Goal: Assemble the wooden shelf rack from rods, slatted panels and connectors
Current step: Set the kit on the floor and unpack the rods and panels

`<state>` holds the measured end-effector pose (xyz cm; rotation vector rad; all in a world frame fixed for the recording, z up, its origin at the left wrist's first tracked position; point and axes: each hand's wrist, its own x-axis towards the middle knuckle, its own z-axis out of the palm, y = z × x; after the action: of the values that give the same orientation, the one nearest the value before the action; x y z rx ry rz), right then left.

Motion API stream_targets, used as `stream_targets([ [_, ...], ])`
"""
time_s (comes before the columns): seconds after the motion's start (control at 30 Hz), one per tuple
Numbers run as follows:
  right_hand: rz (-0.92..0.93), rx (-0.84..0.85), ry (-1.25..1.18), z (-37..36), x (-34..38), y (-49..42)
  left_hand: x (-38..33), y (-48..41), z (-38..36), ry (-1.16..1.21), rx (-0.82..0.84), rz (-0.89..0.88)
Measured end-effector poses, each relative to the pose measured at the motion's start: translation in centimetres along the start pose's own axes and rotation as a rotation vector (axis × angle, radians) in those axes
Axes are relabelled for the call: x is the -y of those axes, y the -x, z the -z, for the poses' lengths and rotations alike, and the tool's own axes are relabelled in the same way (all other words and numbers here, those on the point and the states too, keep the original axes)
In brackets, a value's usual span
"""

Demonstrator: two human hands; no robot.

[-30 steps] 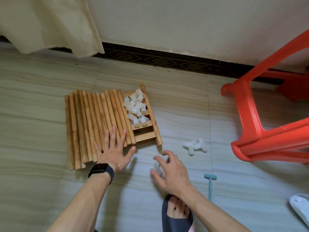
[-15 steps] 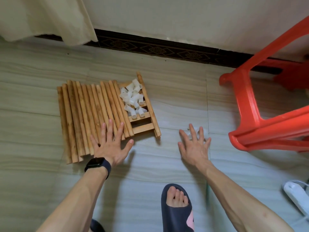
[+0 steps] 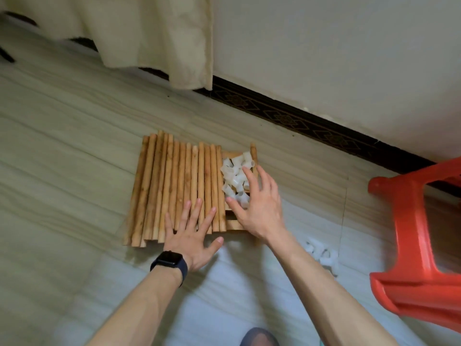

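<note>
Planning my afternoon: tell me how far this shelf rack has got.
Done: nothing looks joined. Rods lie loose on the slatted panel, the left hand flat on them. In hand: the right hand is on the connector pile. Left: all the assembly; more connectors lie on the floor.

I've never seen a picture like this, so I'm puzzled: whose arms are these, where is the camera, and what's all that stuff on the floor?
They are a person's arms; the camera sits on their head, looking down. On the floor lie wooden rods side by side on a slatted panel, with a heap of white connectors. The left hand rests flat on the rods. The right hand touches the heap; whether it grips one, I cannot tell. A red stool stands nearby.
</note>
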<state>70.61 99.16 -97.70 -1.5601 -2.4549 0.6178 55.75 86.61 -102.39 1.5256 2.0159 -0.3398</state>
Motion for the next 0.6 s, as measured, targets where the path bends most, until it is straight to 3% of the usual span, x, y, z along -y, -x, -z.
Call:
stream_targets([
  [0.2, 0.003, 0.317, 0.202, -2.0, 2.3, -6.6, 0.1, 0.1, 0.1, 0.003, 0.023, 0.009],
  [0.6, -0.068, 0.342, 0.291, -1.6, 3.6, -7.4, 0.4, 0.0, 0.4, 0.038, 0.043, -0.017],
])
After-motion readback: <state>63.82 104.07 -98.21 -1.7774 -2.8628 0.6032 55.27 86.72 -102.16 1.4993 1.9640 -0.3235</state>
